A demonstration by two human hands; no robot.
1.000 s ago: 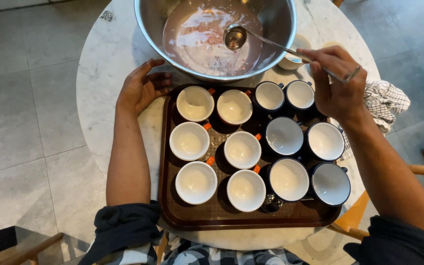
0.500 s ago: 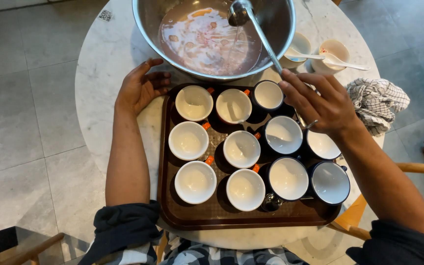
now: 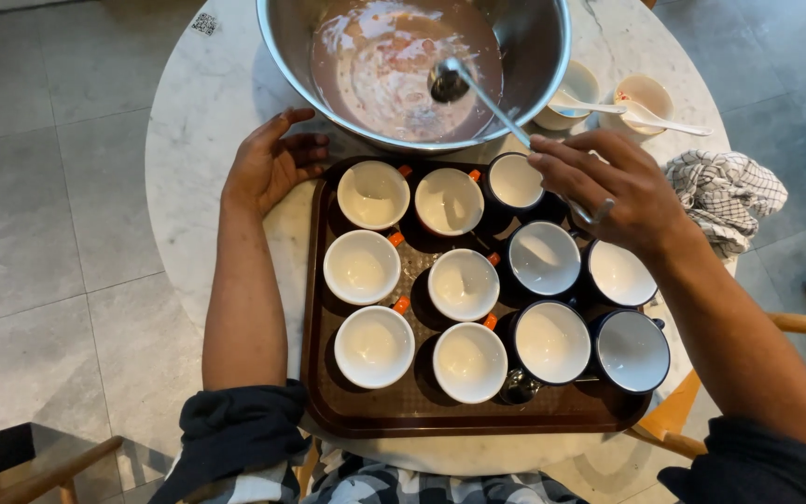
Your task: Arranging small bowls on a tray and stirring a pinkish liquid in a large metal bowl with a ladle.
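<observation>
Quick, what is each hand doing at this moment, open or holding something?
Left hand: open, holding nothing, resting on the table beside the tray.
Right hand: closed on the ladle handle; its scoop sits in the bowl.

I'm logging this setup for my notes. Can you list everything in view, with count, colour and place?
Bowl: one, steel, top of the table, holding pinkish-brown liquid.
Ladle: one, metal, scoop in the bowl, handle toward the right hand.
Tray: one, dark brown, table front.
Cups: eleven on the tray, white inside; left ones white with orange handles, right ones dark outside.
Small bowls: two, pale, right of the bowl, each with a white spoon.
Cloth: one, checked, table's right edge.
Table: one, round, white marble.
Left hand: resting by the tray's corner.
Right hand: on the ladle handle.
</observation>
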